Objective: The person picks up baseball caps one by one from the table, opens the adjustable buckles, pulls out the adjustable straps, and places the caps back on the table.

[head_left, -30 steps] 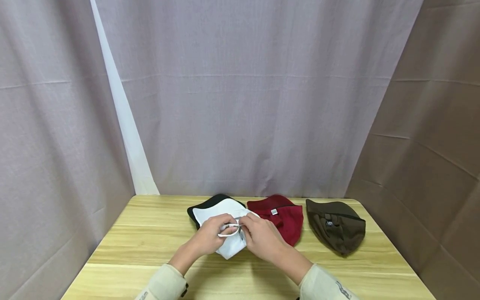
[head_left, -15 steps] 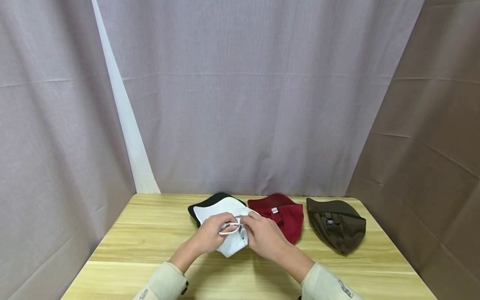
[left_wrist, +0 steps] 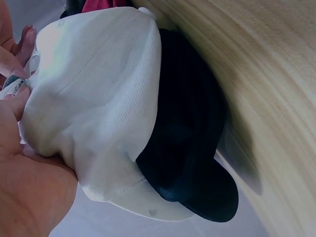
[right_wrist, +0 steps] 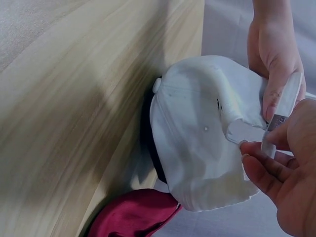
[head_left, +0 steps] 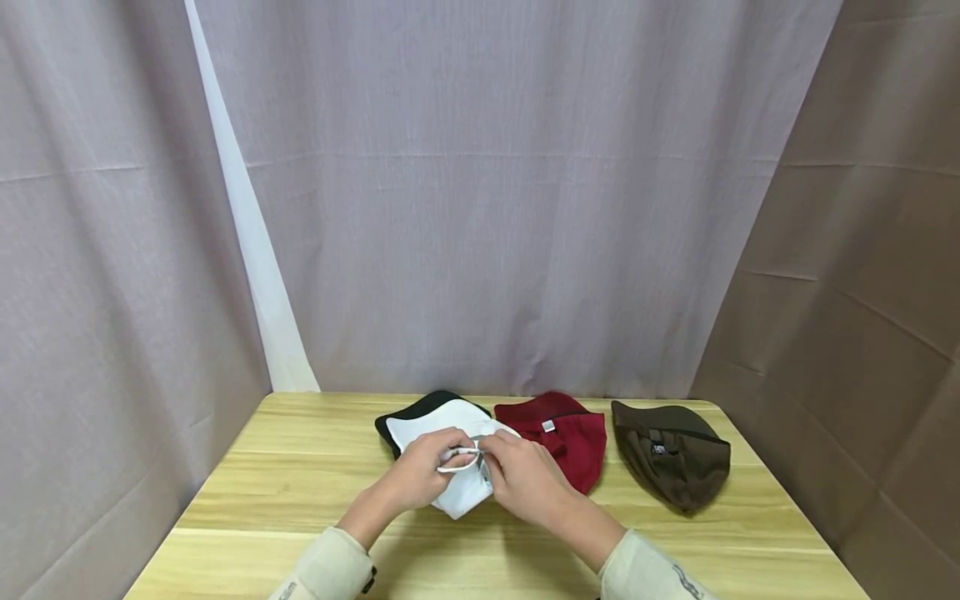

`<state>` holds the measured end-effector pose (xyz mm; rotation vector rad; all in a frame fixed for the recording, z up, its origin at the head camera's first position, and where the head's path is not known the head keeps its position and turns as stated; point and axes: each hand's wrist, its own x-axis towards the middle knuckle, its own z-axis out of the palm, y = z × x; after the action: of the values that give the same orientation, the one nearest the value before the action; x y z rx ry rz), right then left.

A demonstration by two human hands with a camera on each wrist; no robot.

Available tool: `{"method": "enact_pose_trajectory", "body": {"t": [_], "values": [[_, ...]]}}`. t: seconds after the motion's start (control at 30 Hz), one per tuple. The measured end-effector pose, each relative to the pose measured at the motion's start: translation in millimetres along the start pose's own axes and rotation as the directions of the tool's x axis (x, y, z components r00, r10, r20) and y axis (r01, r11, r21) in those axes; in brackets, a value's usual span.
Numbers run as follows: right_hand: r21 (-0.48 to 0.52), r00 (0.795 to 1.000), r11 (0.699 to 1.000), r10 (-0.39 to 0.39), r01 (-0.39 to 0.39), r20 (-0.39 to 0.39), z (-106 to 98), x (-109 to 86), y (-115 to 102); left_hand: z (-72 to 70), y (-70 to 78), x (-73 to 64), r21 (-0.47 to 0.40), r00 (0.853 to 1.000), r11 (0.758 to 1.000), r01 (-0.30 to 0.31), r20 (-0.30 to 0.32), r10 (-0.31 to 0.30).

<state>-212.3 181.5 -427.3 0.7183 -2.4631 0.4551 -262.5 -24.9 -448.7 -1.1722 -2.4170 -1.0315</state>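
Observation:
A white baseball cap (head_left: 459,497) is held between both hands, its brim pointing away from me. My left hand (head_left: 422,471) grips the cap's back edge and strap from the left. From the other side, my right hand (head_left: 527,477) pinches the white strap (right_wrist: 289,98) near its metal buckle (right_wrist: 277,122), which the right wrist view shows best. Partly under the white cap lies a black cap (left_wrist: 185,118), mostly hidden in the head view. Just right of my right fingers rests a dark red cap (head_left: 581,442), partly covered by the hand.
Farther right on the wooden table (head_left: 285,492) lies a dark brown cap (head_left: 678,458) with its strap side facing up. Grey curtains (head_left: 480,208) hang behind the table, and a brown curtain (head_left: 847,333) runs along its right side.
Both hands stay at the strap of the white cap with hardly any movement. The head view shifts slightly; the other caps lie as before.

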Motion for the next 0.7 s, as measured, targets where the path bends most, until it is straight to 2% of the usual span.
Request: {"method": "enact_pose_trajectory", "body": {"t": [0.27,0.57,0.7], "values": [[0.001,1.0,1.0,-0.012,0.012,-0.007,0.2,1.1,0.2,-0.9,1.3,-0.5,-0.001,1.0,1.0,0.016,0.007,-0.016],[-0.007,0.999,0.999,-0.038,0.038,-0.012,1.5,-1.3,4.8,1.7,-1.6,-0.9,0.011,1.0,1.0,-0.014,0.0,0.014],[-0.013,0.998,0.998,-0.059,0.059,-0.022,1.9,-2.5,7.6,2.2,-2.1,-1.1,0.016,1.0,1.0,-0.001,0.007,0.001]]}}
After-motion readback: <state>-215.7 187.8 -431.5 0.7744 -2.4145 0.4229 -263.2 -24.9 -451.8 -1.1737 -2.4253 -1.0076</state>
